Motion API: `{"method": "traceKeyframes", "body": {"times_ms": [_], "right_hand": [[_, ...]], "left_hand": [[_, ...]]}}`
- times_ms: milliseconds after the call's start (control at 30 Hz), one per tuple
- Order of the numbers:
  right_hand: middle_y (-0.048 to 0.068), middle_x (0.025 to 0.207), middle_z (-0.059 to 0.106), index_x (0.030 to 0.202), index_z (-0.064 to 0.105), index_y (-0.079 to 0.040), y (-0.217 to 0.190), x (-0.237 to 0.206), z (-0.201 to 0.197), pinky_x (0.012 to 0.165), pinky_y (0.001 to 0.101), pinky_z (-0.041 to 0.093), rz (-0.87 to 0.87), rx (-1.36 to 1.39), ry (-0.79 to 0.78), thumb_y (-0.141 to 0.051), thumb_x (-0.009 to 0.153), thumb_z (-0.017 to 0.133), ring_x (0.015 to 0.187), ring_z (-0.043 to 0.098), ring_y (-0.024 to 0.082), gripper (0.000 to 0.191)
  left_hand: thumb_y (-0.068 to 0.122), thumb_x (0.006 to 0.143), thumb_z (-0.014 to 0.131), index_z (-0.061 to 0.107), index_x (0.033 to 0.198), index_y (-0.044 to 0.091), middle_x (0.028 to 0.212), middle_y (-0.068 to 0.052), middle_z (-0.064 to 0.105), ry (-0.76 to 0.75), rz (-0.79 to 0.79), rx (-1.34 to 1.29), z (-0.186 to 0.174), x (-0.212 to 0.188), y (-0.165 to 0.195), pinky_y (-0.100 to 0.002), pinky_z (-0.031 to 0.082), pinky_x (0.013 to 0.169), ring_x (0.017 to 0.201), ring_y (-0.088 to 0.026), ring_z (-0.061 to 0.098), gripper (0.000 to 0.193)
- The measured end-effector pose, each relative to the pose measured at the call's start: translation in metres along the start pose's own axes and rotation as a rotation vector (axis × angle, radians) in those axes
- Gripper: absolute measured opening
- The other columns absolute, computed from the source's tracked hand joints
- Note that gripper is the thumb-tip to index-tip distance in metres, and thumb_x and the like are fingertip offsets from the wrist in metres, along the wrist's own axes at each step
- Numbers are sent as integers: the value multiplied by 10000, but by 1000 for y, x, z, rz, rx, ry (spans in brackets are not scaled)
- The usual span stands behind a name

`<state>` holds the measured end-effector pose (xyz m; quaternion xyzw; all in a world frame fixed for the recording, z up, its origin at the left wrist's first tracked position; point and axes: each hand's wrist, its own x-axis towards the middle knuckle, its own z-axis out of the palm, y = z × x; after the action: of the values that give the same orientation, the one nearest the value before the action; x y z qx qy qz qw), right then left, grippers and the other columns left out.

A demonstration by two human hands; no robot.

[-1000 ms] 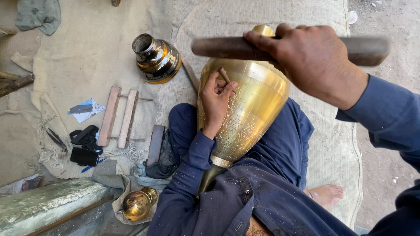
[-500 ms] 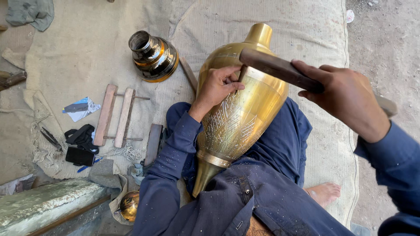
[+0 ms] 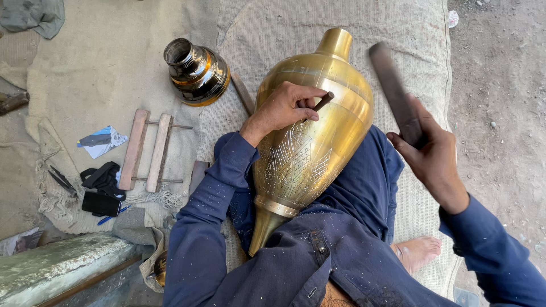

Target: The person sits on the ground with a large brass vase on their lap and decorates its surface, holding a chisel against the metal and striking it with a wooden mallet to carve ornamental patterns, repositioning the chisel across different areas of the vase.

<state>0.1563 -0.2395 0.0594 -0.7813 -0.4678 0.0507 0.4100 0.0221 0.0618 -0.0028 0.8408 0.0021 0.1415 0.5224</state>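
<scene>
A large brass vase (image 3: 310, 131) lies on my lap, its neck pointing away and an engraved leaf pattern on its lower body. My left hand (image 3: 284, 108) rests on the vase and pinches a small dark chisel (image 3: 323, 102) against the metal. My right hand (image 3: 429, 153) grips a dark wooden mallet stick (image 3: 392, 88), raised to the right of the vase and clear of the chisel.
A smaller dark brass vessel (image 3: 196, 71) lies on the burlap mat (image 3: 102, 68) behind my left arm. Left of me are two wooden slats on rods (image 3: 148, 150), a black phone (image 3: 101, 203), a paper scrap (image 3: 101, 141) and thin tools (image 3: 61, 181). Bare dirt (image 3: 500, 85) lies right.
The stick was held across the top of the vase, came down onto the chisel, and has now swung back up and to the right. My left hand stays on the chisel.
</scene>
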Motion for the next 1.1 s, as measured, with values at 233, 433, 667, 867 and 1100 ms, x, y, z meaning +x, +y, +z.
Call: {"method": "traceKeyframes", "body": {"times_ms": [233, 433, 667, 867, 1100], "right_hand": [[103, 999, 729, 1571, 543, -241, 12, -11, 10, 710, 411, 553, 145, -542, -160, -241, 906, 835, 816, 710, 292, 727], [86, 1075, 685, 1615, 450, -214, 20, -21, 28, 766, 382, 536, -10, -132, 50, -247, 986, 785, 853, 665, 266, 714], [99, 1043, 718, 1553, 554, -190, 36, 4, 10, 771, 374, 567, -3, -256, -118, -157, 931, 848, 836, 665, 197, 689], [92, 1210, 740, 1524, 568, -229, 16, 47, -5, 785, 367, 609, -81, -343, -236, -220, 881, 821, 878, 714, 254, 691], [100, 1050, 778, 1595, 565, -273, -38, 92, -25, 665, 320, 589, -200, -713, -343, -286, 928, 802, 705, 724, 206, 708]], "left_hand": [[133, 830, 849, 689, 1313, 126, 889, -46, 771, -15, 65, 21, -2, -1, -9, -311, 591, 734, 769, -132, 711, 509], [156, 845, 847, 708, 1309, 151, 1034, -49, 789, -35, 162, 60, -1, 0, -10, -348, 601, 799, 851, -148, 746, 484], [93, 824, 848, 696, 1307, 116, 859, -42, 767, 28, 55, -9, 1, -1, -2, -290, 586, 698, 737, -112, 703, 507], [49, 839, 834, 678, 1326, 50, 839, -55, 748, 186, -31, -23, 9, -11, 9, -268, 546, 628, 666, -104, 644, 511], [56, 870, 823, 624, 1354, 37, 861, -64, 758, 472, -62, -101, 24, -21, 14, -241, 579, 603, 687, -89, 711, 523]]}}
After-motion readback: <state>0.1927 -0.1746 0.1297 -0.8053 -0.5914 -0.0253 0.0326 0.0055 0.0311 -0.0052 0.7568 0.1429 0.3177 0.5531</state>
